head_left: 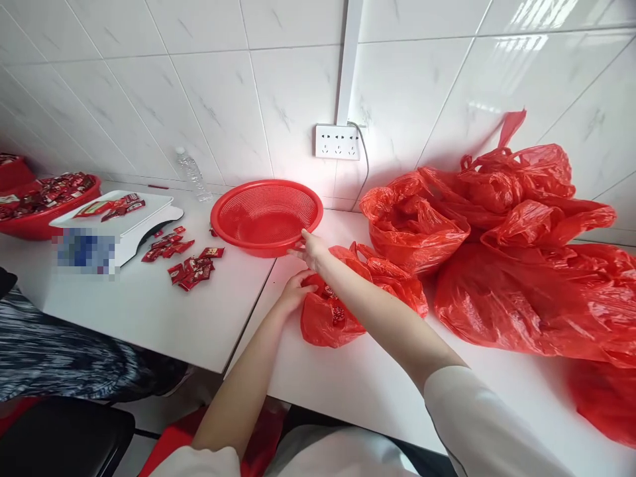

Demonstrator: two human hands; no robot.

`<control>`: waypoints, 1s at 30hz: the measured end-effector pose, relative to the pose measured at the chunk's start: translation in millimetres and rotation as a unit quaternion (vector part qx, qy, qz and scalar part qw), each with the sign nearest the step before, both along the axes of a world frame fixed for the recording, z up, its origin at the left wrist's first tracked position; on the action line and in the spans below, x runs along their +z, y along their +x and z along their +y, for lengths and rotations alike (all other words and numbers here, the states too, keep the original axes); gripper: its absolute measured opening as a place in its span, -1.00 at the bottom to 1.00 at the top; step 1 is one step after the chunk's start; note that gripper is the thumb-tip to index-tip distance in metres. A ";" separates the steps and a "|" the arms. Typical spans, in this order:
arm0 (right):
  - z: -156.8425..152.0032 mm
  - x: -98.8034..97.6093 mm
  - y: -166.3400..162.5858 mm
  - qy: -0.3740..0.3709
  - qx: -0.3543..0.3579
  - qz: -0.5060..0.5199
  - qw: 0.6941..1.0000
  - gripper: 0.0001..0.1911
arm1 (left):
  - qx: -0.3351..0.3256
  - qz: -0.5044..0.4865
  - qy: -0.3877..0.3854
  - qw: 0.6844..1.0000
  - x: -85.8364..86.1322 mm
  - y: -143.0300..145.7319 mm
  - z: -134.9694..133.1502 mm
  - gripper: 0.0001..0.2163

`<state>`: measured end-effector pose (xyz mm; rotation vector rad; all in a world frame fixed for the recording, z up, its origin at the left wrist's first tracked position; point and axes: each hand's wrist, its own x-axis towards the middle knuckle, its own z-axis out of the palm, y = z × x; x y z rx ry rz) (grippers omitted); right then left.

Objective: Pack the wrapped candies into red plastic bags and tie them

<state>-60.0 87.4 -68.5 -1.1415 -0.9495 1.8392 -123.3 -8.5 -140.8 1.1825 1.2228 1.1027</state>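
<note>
My right hand (314, 252) is at the near right rim of a red plastic mesh basket (267, 248), with the thumb at the rim and the fingers just below it. The inside of the basket shows bare mesh and a solid base. Close below, my left hand (294, 291) is closed on the left edge of an opened red plastic bag (332, 328). Small red wrapped packets (338, 313) show in the mouth of this bag, partly hidden by my right forearm.
Several full red bags (527, 291) crowd the right side. Leftward lie loose red packets (193, 270), a white scale (114, 215) with packets on it, a clear bottle (193, 173) and a filled red basin (44, 222). A person in patterned clothing (64, 351) is at left. A socket (338, 142) is on the wall.
</note>
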 end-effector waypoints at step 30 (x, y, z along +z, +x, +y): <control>-28.7 34.0 191.6 0.412 0.226 -0.421 0.775 -0.72 | 0.047 0.575 0.244 0.780 135.9 -43.8 -86.0 -0.63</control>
